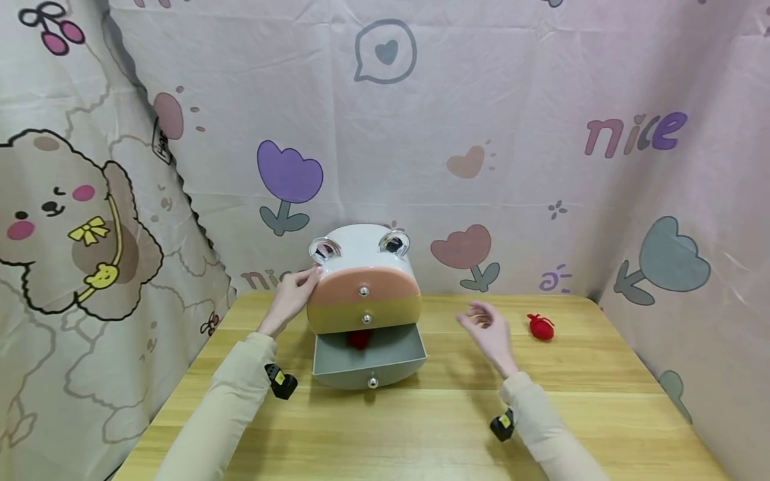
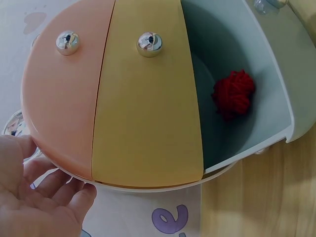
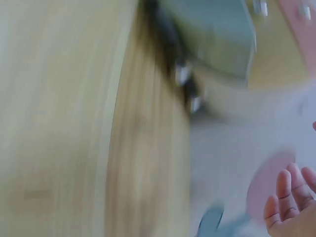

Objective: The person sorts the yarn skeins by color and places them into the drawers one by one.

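Note:
A small frog-faced drawer box (image 1: 363,280) stands on the table with orange, yellow and grey-green drawer fronts. Its bottom drawer (image 1: 369,379) is pulled out, and a crumpled red cloth bundle (image 2: 234,94) lies inside. The fingertips of my left hand (image 1: 293,294) touch the box's upper left side, just below one of the eyes; the left wrist view shows them along the edge of the orange front. To the right of the box, my right hand (image 1: 488,329) hovers over the table with loosely bent fingers and nothing in them. In the right wrist view its fingers (image 3: 286,192) appear at the lower corner.
A small red drawstring pouch (image 1: 541,327) sits on the wooden table (image 1: 457,427), right of my right hand. Behind the table hangs a printed curtain (image 1: 517,87), with more of it at both sides. Silver knobs jut from the drawer fronts.

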`<state>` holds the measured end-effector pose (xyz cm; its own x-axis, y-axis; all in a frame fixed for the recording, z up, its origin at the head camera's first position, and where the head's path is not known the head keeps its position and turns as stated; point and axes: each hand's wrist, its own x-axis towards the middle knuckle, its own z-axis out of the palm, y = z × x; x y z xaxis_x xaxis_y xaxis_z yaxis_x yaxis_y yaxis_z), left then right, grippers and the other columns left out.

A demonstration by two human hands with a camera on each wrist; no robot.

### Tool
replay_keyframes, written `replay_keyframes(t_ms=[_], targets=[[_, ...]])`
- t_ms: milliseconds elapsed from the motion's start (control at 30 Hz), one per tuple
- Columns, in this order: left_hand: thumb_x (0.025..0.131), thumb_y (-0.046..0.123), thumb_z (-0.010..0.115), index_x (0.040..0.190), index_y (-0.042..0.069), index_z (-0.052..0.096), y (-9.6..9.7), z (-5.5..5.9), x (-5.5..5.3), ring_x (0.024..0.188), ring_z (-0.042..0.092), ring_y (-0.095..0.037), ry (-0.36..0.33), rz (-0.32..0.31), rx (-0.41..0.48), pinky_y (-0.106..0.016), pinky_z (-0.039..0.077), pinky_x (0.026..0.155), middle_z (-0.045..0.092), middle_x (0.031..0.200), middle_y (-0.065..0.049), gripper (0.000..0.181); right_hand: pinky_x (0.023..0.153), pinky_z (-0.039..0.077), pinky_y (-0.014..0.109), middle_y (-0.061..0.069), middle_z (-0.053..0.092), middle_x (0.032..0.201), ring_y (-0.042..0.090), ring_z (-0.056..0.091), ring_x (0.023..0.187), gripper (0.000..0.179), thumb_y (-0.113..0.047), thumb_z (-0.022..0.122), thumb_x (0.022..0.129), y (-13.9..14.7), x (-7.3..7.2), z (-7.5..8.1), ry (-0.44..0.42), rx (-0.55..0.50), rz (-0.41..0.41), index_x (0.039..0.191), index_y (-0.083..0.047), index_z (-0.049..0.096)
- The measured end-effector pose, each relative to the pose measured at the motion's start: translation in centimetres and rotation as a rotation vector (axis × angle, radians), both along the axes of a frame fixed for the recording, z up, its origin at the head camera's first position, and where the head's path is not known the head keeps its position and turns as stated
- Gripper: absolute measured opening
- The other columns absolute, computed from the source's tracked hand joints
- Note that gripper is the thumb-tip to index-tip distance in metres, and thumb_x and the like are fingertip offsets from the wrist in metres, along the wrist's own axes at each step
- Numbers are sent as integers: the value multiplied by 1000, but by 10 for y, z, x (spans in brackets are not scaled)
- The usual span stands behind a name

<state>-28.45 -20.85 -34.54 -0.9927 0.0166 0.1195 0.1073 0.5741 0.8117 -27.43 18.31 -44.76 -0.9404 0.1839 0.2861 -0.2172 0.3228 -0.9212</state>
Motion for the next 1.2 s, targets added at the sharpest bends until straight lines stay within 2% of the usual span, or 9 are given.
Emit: replay_keyframes(t_ms=[100, 300, 400, 500, 633, 867, 1000, 1100, 1200], targets=[[107, 44, 42, 151, 4, 42, -1, 0, 0, 150, 33, -39, 7, -2, 1, -54, 32, 122, 36, 161, -13, 60, 74, 46, 10, 17, 72, 110, -6, 57, 79, 43, -20, 78, 87, 36, -7, -10, -8, 4, -115, 124, -2, 66], [107, 43, 42, 151, 3, 43, -1, 0, 1, 150, 33, -38, 20, -13, 5, -54, 32, 122, 36, 161, -14, 59, 65, 44, 5, -14, 65, 88, -10, 54, 72, 40, -20, 79, 86, 94, -13, -31, -4, -62, -346, 119, -3, 66], [107, 43, 42, 150, 3, 43, 0, -1, 1, 150, 33, -38, 17, -17, 6, -54, 31, 122, 36, 161, -14, 59, 62, 41, 4, -5, 66, 97, -12, 50, 71, 43, -20, 77, 86, 111, -12, -37, -25, -76, -429, 122, -2, 65], [107, 44, 42, 150, 3, 43, 0, 0, 1, 151, 32, -39, 11, -14, 5, -55, 31, 122, 35, 161, -14, 59, 61, 38, 4, 13, 66, 116, -12, 45, 72, 48, -23, 75, 87, 123, -11, -41, -67, -48, -476, 128, -1, 62], [107, 44, 42, 150, 3, 43, -1, 0, -1, 150, 33, -39, 15, -5, -3, -55, 32, 122, 36, 160, -13, 59, 61, 35, 5, 24, 60, 132, -11, 41, 74, 53, -26, 74, 89, 132, -11, -46, -115, 4, -497, 133, 0, 59], [107, 44, 42, 150, 3, 44, -1, -2, -1, 150, 34, -38, 24, -7, -7, -54, 32, 122, 37, 160, -13, 59, 63, 35, 6, 27, 55, 140, -15, 41, 69, 65, -32, 73, 90, 142, -10, -52, -187, 41, -483, 140, 3, 52], [107, 44, 42, 150, 3, 44, -1, -1, -1, 149, 35, -39, 27, -3, -12, -54, 33, 121, 38, 159, -13, 59, 83, 43, 21, 29, 52, 144, 8, 60, 91, 70, -34, 72, 91, 143, -11, -52, -228, 38, -467, 143, 5, 47], [107, 44, 42, 150, 3, 44, -1, -1, -1, 149, 36, -39, 30, -1, -15, -55, 34, 121, 39, 159, -14, 59, 99, 43, 40, 30, 47, 148, 35, 55, 118, 73, -34, 71, 91, 143, -11, -52, -254, 21, -448, 146, 5, 43], [107, 44, 42, 150, 3, 44, -2, -1, -2, 149, 35, -39, 28, -4, -14, -55, 33, 121, 38, 159, -14, 59, 109, 40, 50, 32, 44, 151, 42, 50, 128, 75, -32, 71, 92, 142, -11, -52, -272, 4, -427, 148, 6, 39]])
